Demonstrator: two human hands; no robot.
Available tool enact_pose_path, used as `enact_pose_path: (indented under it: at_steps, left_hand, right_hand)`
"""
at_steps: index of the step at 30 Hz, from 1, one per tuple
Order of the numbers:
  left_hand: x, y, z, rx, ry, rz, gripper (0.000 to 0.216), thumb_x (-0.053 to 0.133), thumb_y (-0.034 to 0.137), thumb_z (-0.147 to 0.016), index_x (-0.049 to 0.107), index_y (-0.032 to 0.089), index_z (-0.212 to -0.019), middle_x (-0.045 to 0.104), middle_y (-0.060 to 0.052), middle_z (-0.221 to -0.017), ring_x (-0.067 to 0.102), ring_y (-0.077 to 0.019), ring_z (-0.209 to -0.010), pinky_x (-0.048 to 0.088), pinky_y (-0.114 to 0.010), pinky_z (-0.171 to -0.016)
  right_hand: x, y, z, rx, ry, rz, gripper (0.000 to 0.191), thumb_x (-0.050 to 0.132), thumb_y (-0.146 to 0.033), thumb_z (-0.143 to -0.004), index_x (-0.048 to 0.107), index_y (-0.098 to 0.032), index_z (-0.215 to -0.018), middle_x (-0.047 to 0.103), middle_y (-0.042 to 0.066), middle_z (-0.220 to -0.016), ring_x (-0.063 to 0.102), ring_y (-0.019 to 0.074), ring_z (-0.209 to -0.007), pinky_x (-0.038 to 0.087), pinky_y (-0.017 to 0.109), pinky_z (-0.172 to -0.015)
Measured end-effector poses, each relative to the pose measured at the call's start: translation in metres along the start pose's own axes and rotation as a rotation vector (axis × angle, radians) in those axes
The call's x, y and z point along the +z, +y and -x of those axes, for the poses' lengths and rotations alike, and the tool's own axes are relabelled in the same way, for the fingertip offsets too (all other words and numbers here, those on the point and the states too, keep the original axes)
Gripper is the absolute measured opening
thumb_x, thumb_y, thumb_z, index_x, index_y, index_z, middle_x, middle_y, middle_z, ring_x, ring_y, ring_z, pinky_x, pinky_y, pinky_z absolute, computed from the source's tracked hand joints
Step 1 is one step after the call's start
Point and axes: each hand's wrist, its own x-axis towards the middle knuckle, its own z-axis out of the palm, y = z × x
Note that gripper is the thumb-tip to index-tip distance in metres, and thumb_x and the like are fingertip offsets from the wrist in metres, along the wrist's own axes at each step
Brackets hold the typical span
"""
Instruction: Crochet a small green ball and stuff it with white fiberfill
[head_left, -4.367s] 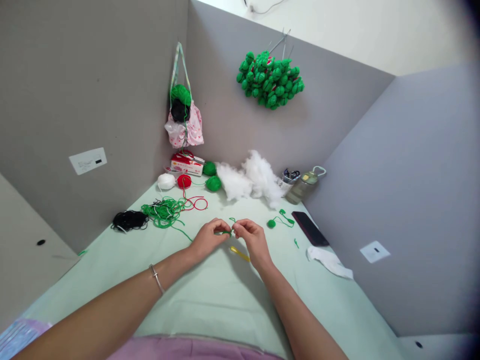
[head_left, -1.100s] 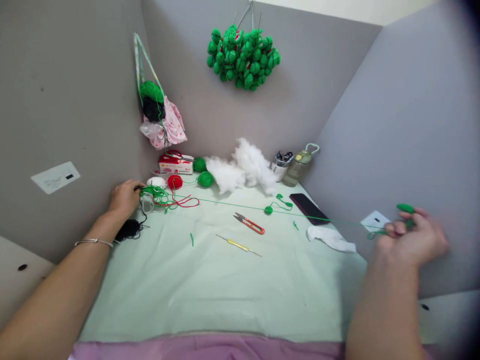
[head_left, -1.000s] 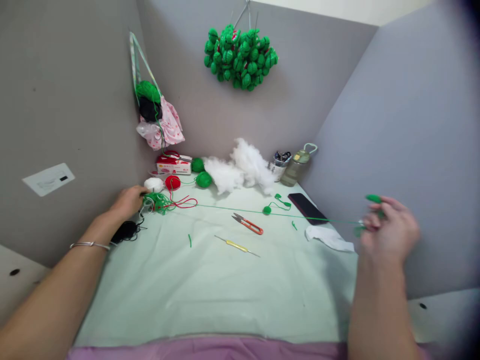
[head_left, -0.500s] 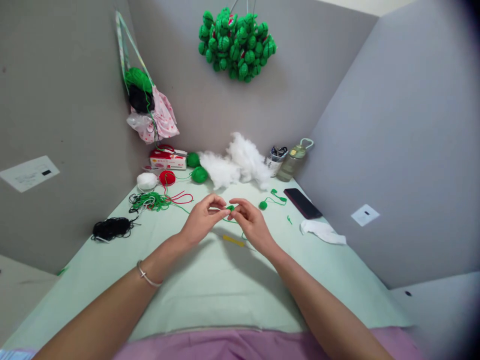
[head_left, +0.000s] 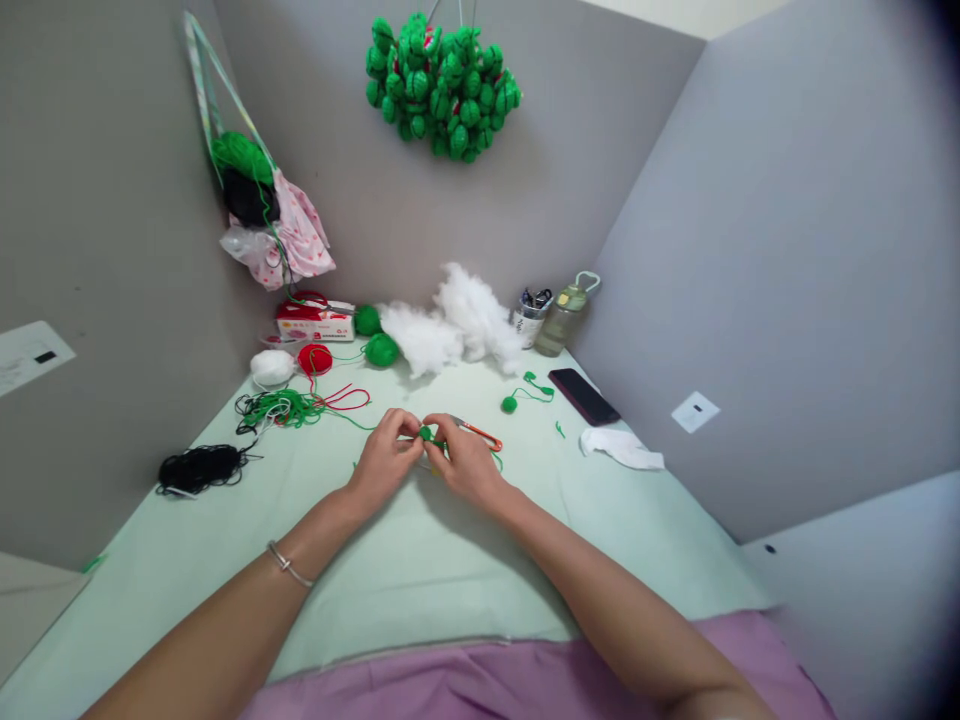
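Observation:
Close together over the table, my left hand (head_left: pixel 386 455) and my right hand (head_left: pixel 461 462) pinch a small green crochet piece (head_left: pixel 426 433) between their fingertips. Its shape is mostly covered by the fingers. Behind my right hand lies an orange utility knife (head_left: pixel 484 436), partly hidden by that hand. A yellow bit of the crochet hook (head_left: pixel 434 468) peeps out below the fingers. Green yarn (head_left: pixel 352 420) runs over the cloth from the left towards my hands. Farther right lies a small green crocheted ball (head_left: pixel 509 405) with a strand leading to more green pieces (head_left: pixel 540 385).
White stuffing (head_left: pixel 472 325) lies at the back beside green yarn balls (head_left: pixel 381 350). Left are a red yarn ball (head_left: pixel 315 359), a white one (head_left: pixel 272 368) and black yarn (head_left: pixel 201 468). Right are a bottle (head_left: pixel 564 318), a phone (head_left: pixel 585 396) and white cloth (head_left: pixel 621 448). Green crocheted pieces (head_left: pixel 442 90) hang above.
The view has shifted, so most things sit farther left. My hands are lower and closer to me, still pinching the green piece. The orange knife has come into sight behind my right hand.

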Motion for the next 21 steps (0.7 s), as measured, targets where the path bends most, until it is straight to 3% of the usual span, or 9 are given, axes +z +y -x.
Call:
enact_pose_path:
  at_steps: [5, 12, 17, 21]
  left_hand:
    - [0.003, -0.001, 0.002, 0.074, 0.029, -0.051, 0.008, 0.063, 0.026, -0.077, 0.056, 0.022, -0.079, 0.055, -0.003, -0.094, 0.062, -0.0191, -0.088, 0.06, -0.035, -0.079]
    - [0.005, -0.003, 0.001, 0.118, 0.041, -0.137, 0.007, 0.062, 0.02, -0.078, 0.056, 0.023, -0.077, 0.057, -0.002, -0.09, 0.059, -0.0184, -0.083, 0.056, -0.033, -0.077]
    - [-0.004, -0.011, -0.001, 0.094, 0.032, -0.164, 0.006, 0.064, 0.025, -0.081, 0.059, 0.023, -0.08, 0.06, -0.002, -0.088, 0.063, -0.0198, -0.081, 0.057, -0.036, -0.081]
    - [-0.008, -0.01, -0.002, 0.081, 0.055, -0.195, 0.008, 0.067, 0.028, -0.082, 0.062, 0.024, -0.087, 0.064, -0.004, -0.095, 0.066, -0.0233, -0.093, 0.054, -0.042, -0.093]
  right_hand:
    - [-0.001, 0.004, -0.003, 0.05, 0.057, 0.07, 0.006, 0.057, -0.028, -0.089, 0.059, -0.024, -0.087, 0.068, 0.002, -0.082, 0.058, 0.0186, -0.072, 0.031, 0.027, -0.065]
    - [-0.001, 0.004, -0.004, 0.076, 0.072, 0.06, 0.012, 0.053, -0.026, -0.091, 0.062, -0.023, -0.084, 0.067, 0.001, -0.077, 0.053, 0.0167, -0.067, 0.03, 0.028, -0.063]
    - [-0.01, 0.024, -0.022, 0.001, -0.063, -0.088, 0.018, 0.064, -0.037, -0.092, 0.071, -0.021, -0.087, 0.074, -0.001, -0.081, 0.065, 0.0153, -0.074, 0.047, 0.026, -0.069]
    - [-0.036, 0.061, -0.062, 0.057, 0.107, -0.14, 0.021, 0.066, -0.036, -0.096, 0.072, -0.017, -0.1, 0.075, 0.006, -0.1, 0.07, 0.0204, -0.092, 0.057, 0.038, -0.087]
